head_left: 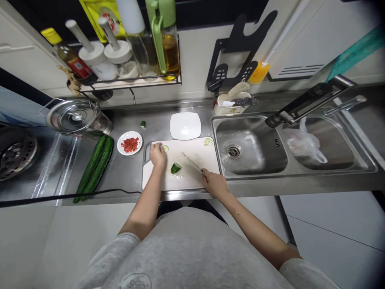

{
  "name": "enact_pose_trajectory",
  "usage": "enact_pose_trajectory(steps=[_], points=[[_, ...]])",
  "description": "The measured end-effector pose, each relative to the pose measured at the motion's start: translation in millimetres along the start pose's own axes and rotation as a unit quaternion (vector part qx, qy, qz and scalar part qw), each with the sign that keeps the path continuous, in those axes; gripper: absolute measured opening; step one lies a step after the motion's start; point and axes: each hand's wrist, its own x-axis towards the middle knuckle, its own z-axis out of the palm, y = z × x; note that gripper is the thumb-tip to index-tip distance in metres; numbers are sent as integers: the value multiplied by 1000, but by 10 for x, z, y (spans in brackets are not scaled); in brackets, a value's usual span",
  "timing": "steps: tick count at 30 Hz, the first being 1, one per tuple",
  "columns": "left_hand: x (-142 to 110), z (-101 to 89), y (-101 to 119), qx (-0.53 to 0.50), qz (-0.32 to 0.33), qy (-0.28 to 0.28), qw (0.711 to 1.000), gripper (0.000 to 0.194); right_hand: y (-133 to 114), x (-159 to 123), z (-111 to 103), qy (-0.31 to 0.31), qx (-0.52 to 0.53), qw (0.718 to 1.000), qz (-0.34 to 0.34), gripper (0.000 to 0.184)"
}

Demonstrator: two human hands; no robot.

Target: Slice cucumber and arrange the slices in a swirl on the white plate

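My right hand [215, 183] grips a knife [192, 162] by its handle, the thin blade pointing up and left over the white cutting board [192, 182]. My left hand [158, 155] is closed at the board's upper left, its fingers curled around a cucumber piece [165, 148]. Only the pale round cut face of that piece shows beside the thumb. Between my hands a short cucumber chunk [176, 167] lies on the board, with wet spots below it. Several thin cucumber slices [208, 141] rest in the board's upper right corner.
Left of the board are a plate [119, 149] of chopped red pieces, two whole cucumbers [94, 166], a cucumber end [142, 124] and a lidded steel pot [73, 116]. A white square plate [185, 125] stands behind; a double sink [251, 176] lies right. A black cord [99, 192] crosses the front edge.
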Motion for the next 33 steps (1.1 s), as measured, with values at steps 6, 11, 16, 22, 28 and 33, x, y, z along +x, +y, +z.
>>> enact_pose_trajectory(steps=[6,11,16,22,28,33], points=[[-861,-104,-36,-111,120,18,986,20,-154,-38,-9,-20,18,999,-22,38],[-1209,-122,-235,-114,201,6,973,21,-300,-124,-17,-30,4,997,-71,38],[-1129,-53,-320,-111,225,0,968,21,-392,-154,-19,-36,-27,995,-89,36],[-1123,-6,-362,-107,235,6,966,18,-429,-143,-28,-47,-52,994,-84,34],[-1120,5,-372,-105,246,10,964,16,-449,-129,-18,-40,-58,994,-82,32],[-1128,1,-361,-111,240,4,964,17,-461,-119,-7,-45,-66,994,-80,33]])
